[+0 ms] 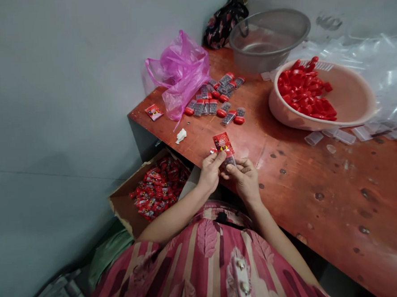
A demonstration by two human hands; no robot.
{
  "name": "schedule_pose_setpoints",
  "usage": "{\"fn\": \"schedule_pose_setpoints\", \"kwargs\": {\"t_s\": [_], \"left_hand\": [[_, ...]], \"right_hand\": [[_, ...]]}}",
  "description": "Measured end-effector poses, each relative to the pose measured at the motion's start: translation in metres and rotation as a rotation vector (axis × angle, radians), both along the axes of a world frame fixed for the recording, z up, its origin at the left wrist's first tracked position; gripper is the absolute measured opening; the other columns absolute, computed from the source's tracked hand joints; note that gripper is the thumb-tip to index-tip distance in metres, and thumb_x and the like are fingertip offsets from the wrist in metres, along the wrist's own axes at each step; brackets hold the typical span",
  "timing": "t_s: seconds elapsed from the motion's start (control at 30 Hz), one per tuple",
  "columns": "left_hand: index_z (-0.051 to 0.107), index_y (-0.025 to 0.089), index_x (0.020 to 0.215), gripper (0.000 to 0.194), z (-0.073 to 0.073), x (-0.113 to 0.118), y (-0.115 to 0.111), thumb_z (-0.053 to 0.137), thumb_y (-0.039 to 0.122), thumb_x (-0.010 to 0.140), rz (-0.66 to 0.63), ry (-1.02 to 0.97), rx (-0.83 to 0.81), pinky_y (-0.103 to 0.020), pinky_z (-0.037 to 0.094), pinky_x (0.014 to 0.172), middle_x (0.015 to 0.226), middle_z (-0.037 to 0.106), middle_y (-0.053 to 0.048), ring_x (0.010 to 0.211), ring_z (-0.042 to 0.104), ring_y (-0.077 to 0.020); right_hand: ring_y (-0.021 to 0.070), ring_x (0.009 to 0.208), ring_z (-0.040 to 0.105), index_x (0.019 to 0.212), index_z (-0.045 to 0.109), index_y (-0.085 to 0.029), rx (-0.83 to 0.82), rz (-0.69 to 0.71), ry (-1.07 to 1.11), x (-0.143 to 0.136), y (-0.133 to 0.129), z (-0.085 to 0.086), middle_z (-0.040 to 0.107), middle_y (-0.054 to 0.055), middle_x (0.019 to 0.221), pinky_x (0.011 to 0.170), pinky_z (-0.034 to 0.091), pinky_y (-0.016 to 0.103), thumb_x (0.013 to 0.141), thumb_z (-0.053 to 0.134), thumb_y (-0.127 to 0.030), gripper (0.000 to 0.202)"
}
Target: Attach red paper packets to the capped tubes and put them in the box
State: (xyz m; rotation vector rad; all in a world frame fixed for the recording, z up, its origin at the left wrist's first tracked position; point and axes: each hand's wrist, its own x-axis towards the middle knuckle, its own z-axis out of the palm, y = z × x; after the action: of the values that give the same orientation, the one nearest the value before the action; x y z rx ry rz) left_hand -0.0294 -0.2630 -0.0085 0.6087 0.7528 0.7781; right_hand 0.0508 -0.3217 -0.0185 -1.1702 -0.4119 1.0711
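Over the table's near edge, my left hand (pixel 209 171) pinches a small red printed packet (pixel 222 140) between thumb and fingers. Close against it, my right hand (pixel 247 180) is closed on a small clear plastic container (pixel 229 160) with dark contents, partly covered by the fingers. The container overlaps the lower part of the packet; whether it sits inside or in front of it I cannot tell. Beyond my hands lie several similar filled containers with red caps (pixel 229 117). Another red packet (pixel 154 112) lies flat near the table's left corner.
A cardboard box (pixel 126 206) of filled red packets stands below the table edge at left. On the wooden table (pixel 307 168) are a pink plastic bag (pixel 186 62), a white scrap (pixel 181 136), a pink basin (pixel 353 96) with red caps, a grey basin (pixel 270 56) and clear empty containers (pixel 345 136).
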Motion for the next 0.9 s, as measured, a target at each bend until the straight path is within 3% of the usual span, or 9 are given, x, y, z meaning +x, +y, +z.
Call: {"fn": "schedule_pose_setpoints", "kwargs": {"t_s": [0.17,0.27,0.4,0.5,0.67,0.8,0.9], "left_hand": [[0.059,0.013,0.071,0.036,-0.002,0.001,0.002,0.075,0.043,0.061,-0.038,0.031,-0.015,-0.02,0.034,0.037,0.056,0.052,0.004,0.041,0.043,-0.0052],[0.06,0.012,0.071,0.034,-0.002,0.0,0.003,0.075,0.042,0.062,-0.044,0.036,-0.009,-0.02,0.036,0.04,0.059,0.055,0.003,0.045,0.047,-0.0064],[0.063,0.011,0.071,0.034,0.001,0.003,0.006,0.076,0.041,0.061,-0.003,0.017,-0.005,-0.021,0.04,0.05,0.062,0.059,0.0,0.05,0.05,-0.0068],[0.064,0.01,0.07,0.036,0.002,0.004,0.009,0.077,0.042,0.058,-0.055,0.03,-0.039,-0.021,0.034,0.045,0.056,0.057,0.001,0.043,0.045,-0.0055],[0.067,0.009,0.078,0.037,-0.003,-0.002,0.008,0.077,0.039,0.059,-0.195,0.012,-0.064,-0.021,0.03,0.041,0.061,0.059,-0.001,0.045,0.046,-0.0062],[0.067,0.01,0.078,0.03,-0.003,-0.006,0.002,0.075,0.033,0.061,-0.19,-0.014,-0.066,-0.021,0.032,0.044,0.063,0.061,0.0,0.047,0.047,-0.0063],[0.068,0.011,0.075,0.026,0.003,-0.006,-0.001,0.077,0.027,0.058,-0.144,-0.028,-0.055,-0.022,0.04,0.054,0.064,0.063,0.0,0.053,0.053,-0.0077]], "right_hand": [[0.0103,0.049,0.064,0.086,0.051,-0.021,0.0,-0.066,-0.107,-0.002,-0.004,0.0,0.069,-0.005,0.066,0.049,0.056,0.022,0.068,0.076,-0.027,0.032],[0.0107,0.048,0.063,0.088,0.052,-0.021,-0.02,-0.035,-0.134,-0.001,-0.005,0.0,0.068,-0.005,0.065,0.049,0.055,0.023,0.07,0.074,-0.03,0.03],[0.0117,0.059,0.065,0.091,0.055,-0.021,-0.045,-0.071,-0.375,-0.001,-0.007,-0.007,0.069,-0.002,0.076,0.056,0.054,0.024,0.071,0.073,-0.03,0.029],[0.0126,0.065,0.064,0.09,0.055,-0.021,-0.027,-0.084,-0.488,-0.002,-0.009,-0.011,0.068,-0.001,0.08,0.059,0.054,0.025,0.071,0.073,-0.03,0.027],[0.011,0.053,0.061,0.09,0.054,-0.022,-0.028,-0.028,-0.412,-0.007,-0.011,-0.005,0.066,-0.004,0.073,0.05,0.052,0.025,0.075,0.07,-0.029,0.023],[0.0102,0.052,0.059,0.088,0.055,-0.021,-0.013,-0.039,-0.385,-0.009,-0.01,-0.003,0.065,-0.004,0.07,0.049,0.051,0.023,0.075,0.069,-0.03,0.02],[0.0105,0.059,0.06,0.087,0.056,-0.022,0.009,-0.064,-0.409,-0.008,-0.008,-0.007,0.065,-0.003,0.076,0.054,0.051,0.024,0.076,0.068,-0.031,0.019]]}}
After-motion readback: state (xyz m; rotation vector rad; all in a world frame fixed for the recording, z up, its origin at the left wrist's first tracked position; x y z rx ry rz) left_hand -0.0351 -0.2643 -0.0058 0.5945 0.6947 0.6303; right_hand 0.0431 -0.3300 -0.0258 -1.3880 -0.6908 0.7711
